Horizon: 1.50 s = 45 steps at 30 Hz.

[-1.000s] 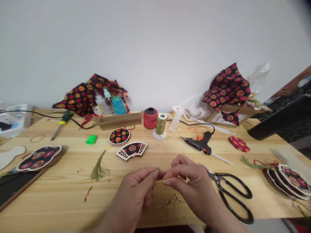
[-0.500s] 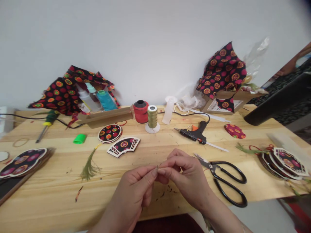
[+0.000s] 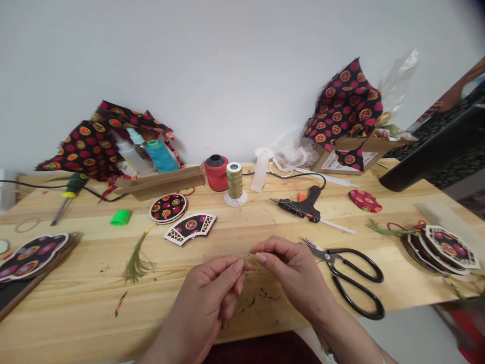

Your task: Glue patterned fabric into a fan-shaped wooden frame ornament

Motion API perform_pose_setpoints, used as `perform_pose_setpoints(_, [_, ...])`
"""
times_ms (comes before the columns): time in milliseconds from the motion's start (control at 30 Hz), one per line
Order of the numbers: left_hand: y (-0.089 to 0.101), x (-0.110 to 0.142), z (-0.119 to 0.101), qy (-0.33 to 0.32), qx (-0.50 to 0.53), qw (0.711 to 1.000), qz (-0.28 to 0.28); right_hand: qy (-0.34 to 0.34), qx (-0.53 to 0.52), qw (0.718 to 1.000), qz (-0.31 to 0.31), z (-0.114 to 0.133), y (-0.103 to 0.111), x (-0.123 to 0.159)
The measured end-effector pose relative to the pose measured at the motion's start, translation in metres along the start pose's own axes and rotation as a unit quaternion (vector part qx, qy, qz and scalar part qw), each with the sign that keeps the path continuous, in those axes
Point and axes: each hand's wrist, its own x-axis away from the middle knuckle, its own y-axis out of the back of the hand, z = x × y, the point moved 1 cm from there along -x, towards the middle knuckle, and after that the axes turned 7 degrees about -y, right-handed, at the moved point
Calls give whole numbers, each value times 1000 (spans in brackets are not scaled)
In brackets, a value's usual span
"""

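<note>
My left hand (image 3: pixel 215 293) is closed in a pinch on a thin olive thread (image 3: pixel 249 255), most of which the fingers hide. A few dark strands hang below that hand. Thumb and forefinger of my right hand (image 3: pixel 290 273) are closed at the thread's end, just beside the left fingertips. To the right of my right hand lie black-handled scissors (image 3: pixel 337 265) with partly spread blades. Behind the hands stands a spool of olive thread (image 3: pixel 235 182). A fan-shaped fabric ornament (image 3: pixel 190 228) and a round ornament (image 3: pixel 168 208) with an olive tassel (image 3: pixel 138 260) lie at the left.
A black glue gun (image 3: pixel 303 205) rests behind the scissors. Further back are a red spool (image 3: pixel 216 173), a cardboard box (image 3: pixel 333 162) and patterned cloth (image 3: pixel 344 106). Stacked ornaments (image 3: pixel 449 250) lie right; a screwdriver (image 3: pixel 68 199) and green cap (image 3: pixel 120 217) lie left. Another person's arm shows far right.
My fingertips have moved slightly apart, with the right thumb and forefinger shifting right and upward. A bit of thread now shows between them. The view has shifted a little.
</note>
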Motion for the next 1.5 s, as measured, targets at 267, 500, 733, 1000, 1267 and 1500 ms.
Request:
perform_pose_setpoints(267, [-2,0,0,-5,-19,1000,9,-11,-65,998,15,-1,-3,1])
perform_pose_setpoints(500, [1,-1,2,-27,-63,997,33,80,8,996,42,4,1,4])
perform_pose_setpoints(733, [1,0,2,-21,-62,997,29,122,21,986,114,5,0,8])
perform_pose_setpoints(1000, [4,4,3,-30,-57,997,48,89,10,996,13,1,-5,1])
perform_pose_setpoints(1267, [4,2,3,-42,-92,993,61,52,-53,995,69,-2,-4,-2])
perform_pose_setpoints(1500, [5,4,4,-31,-114,991,67,47,-77,990,105,-5,-3,-3])
